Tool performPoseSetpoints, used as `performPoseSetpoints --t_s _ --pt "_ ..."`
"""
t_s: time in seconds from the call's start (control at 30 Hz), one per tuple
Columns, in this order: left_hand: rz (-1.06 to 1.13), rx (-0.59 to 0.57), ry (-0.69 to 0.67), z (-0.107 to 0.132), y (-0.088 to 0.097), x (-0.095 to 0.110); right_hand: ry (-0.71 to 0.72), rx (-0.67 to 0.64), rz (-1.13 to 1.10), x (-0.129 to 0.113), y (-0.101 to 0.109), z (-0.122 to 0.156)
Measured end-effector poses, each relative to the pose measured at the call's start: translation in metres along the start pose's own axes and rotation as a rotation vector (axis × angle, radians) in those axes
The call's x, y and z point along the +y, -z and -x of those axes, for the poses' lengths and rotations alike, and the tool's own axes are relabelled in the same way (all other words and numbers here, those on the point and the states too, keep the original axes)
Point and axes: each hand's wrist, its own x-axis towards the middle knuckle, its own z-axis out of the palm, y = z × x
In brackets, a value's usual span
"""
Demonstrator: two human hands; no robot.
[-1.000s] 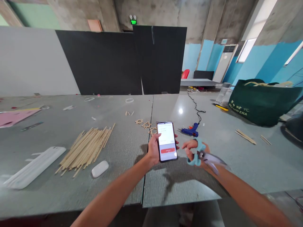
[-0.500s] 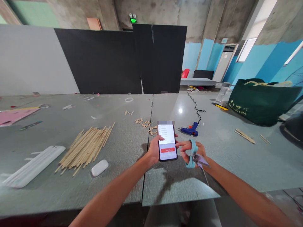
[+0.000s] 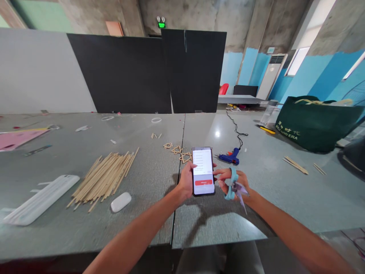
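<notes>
My left hand (image 3: 186,182) grips a smartphone (image 3: 203,171) upright above the grey table (image 3: 142,179), its lit screen showing text and a red button. My right hand (image 3: 232,180) is just right of the phone, fingers curled through the light-blue handles of a pair of scissors (image 3: 235,188) whose blades point down toward me; a fingertip reaches toward the phone's edge. Beyond the phone lie three small star shapes made of wooden sticks (image 3: 178,150). A pile of several wooden sticks (image 3: 105,177) lies to the left.
A blue glue gun (image 3: 229,156) with a black cord lies behind the phone. A white oval object (image 3: 120,201) and a long white case (image 3: 40,198) sit at the left front. A dark green bag (image 3: 316,121) and loose sticks (image 3: 295,164) are at the right. Black panels stand behind.
My right hand with the scissors has drawn in toward the phone, and the blades have swung from pointing right to pointing down. The phone has stayed nearly still.
</notes>
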Motion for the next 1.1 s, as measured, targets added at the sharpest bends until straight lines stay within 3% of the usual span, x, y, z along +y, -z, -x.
performPoseSetpoints --t_s 0.2,0.43,1.1 --pt "-0.025 -0.022 -0.020 0.003 -0.002 0.000 0.008 0.002 0.005 -0.004 0.000 -0.005" --pt "-0.071 0.045 -0.034 0.005 -0.013 0.007 0.018 0.019 0.033 -0.006 0.000 -0.005" --pt "-0.092 0.074 0.063 -0.002 0.003 0.002 0.042 -0.008 0.063 0.001 -0.001 0.004"
